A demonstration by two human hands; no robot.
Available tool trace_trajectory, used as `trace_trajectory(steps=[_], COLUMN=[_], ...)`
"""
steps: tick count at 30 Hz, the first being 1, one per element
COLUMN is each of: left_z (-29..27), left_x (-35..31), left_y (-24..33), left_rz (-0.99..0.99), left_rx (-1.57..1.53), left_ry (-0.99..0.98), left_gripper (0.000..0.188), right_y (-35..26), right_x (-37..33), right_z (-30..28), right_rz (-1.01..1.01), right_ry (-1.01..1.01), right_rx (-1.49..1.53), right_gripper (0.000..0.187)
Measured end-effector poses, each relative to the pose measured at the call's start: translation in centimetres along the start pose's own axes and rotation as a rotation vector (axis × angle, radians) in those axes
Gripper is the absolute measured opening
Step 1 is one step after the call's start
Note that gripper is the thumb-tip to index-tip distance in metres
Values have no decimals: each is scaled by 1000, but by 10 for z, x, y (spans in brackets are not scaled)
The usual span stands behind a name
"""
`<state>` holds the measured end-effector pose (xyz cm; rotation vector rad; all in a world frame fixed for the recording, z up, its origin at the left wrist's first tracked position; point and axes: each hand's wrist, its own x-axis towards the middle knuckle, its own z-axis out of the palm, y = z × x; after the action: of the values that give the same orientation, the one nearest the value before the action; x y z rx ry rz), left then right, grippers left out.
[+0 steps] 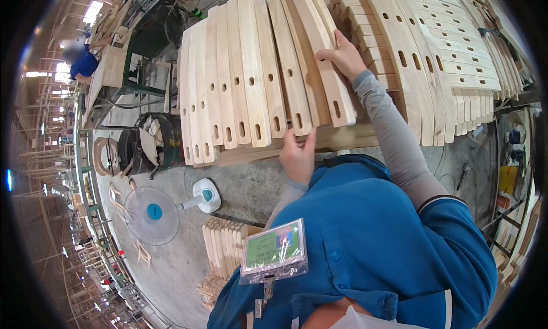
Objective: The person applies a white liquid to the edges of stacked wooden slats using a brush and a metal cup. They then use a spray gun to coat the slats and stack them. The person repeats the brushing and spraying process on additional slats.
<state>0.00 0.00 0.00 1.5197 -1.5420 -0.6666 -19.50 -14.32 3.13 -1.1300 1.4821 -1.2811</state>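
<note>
Gripping frame-cropped slat point(333, 88) with spread right hand point(346, 61).
Pinching second slat point(298, 98) with left hand point(299, 159), forearm point(285, 198) mostly hidden.

Toward 12 o'clock, a pale wooden surface point(349, 139) is carrying slotted wooden slats point(249, 66), which are lying side by side in a row. Below, the grey concrete floor point(237, 183) is bearing round black containers point(128, 152) at 9 o'clock; a white fan point(165, 212) is standing at 8 o'clock, near curved wooden pieces point(116, 198).
</note>
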Motion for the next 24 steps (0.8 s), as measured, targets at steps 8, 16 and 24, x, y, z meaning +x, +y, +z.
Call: trace_trajectory(steps=[8,16,24], left_z=[0,39,22], left_x=[-21,0,-7], left_y=[10,24,8], left_rz=[-193,-903,54], left_rx=[-93,-1304,-279], left_ry=[-176,-279,120], left_gripper=[35,40,23], right_y=[10,9,0], right_x=[4,10,5], right_z=[0,2,7], right_rz=[-87,-6,75], right_ry=[66,33,-69], right_rx=[-89,-93,228], right_gripper=[91,83,56])
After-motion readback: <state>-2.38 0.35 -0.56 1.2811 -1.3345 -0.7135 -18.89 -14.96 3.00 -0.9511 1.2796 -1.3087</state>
